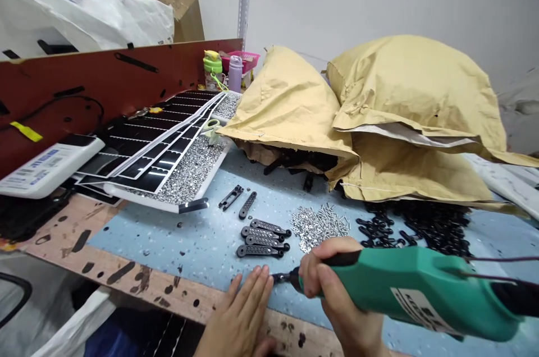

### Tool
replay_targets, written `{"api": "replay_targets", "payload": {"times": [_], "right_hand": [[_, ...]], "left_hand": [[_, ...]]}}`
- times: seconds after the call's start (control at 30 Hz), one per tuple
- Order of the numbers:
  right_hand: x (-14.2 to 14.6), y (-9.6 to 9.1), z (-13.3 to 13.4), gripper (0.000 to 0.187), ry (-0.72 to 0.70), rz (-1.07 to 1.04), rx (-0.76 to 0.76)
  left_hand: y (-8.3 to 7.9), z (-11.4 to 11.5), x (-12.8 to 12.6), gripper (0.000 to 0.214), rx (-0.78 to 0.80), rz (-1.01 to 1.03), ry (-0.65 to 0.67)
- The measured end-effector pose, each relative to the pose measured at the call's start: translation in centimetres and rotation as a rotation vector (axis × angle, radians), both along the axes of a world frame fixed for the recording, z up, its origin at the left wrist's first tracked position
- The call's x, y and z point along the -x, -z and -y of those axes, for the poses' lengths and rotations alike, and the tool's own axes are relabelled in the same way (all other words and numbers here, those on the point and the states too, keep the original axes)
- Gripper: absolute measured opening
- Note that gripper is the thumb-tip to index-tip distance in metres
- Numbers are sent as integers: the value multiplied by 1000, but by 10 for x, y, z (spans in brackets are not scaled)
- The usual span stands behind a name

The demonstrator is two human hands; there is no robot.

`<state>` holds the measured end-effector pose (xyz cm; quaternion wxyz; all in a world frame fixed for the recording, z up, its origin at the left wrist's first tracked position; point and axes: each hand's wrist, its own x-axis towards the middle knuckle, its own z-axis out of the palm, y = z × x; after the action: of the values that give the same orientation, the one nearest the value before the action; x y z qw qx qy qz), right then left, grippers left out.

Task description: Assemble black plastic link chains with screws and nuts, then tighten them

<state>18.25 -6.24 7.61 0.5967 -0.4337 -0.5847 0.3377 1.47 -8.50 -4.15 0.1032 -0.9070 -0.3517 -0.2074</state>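
My right hand [343, 295] is wrapped around a green electric screwdriver [404, 284], held nearly level with its tip pointing left. My left hand [240, 312] lies with its fingers stretched out at the front edge of the blue work surface. The driver's tip reaches the fingertips of that hand; whatever is under the fingers is hidden. Just beyond sit several black textured plastic arms [263, 239] in a stack. Two loose black pieces [247, 205] lie farther back. Between the stack and the bags is a pile of small silver screws [322, 225].
Black small parts [421, 225] are heaped at the right. Large yellow paper bags [295, 99] stand behind, one open and spilling black parts. A white tray [202, 191] of metal bits, black sheets [147, 160] and a white device [50, 166] occupy the left. Bottles [234, 73] stand at the back.
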Motion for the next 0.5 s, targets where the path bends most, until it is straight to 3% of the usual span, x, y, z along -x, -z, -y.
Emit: {"api": "replay_targets", "payload": {"times": [0.2,0.33,0.5], "right_hand": [[3,10,-1,4,43,67,45],[0,16,0,8,26,96,55],[-1,17,2,8,17,119,98]], "left_hand": [[8,9,1,91,185,-15,41],[15,13,-2,92,221,-83,11],[10,13,-5,85,294,-112,17]]}}
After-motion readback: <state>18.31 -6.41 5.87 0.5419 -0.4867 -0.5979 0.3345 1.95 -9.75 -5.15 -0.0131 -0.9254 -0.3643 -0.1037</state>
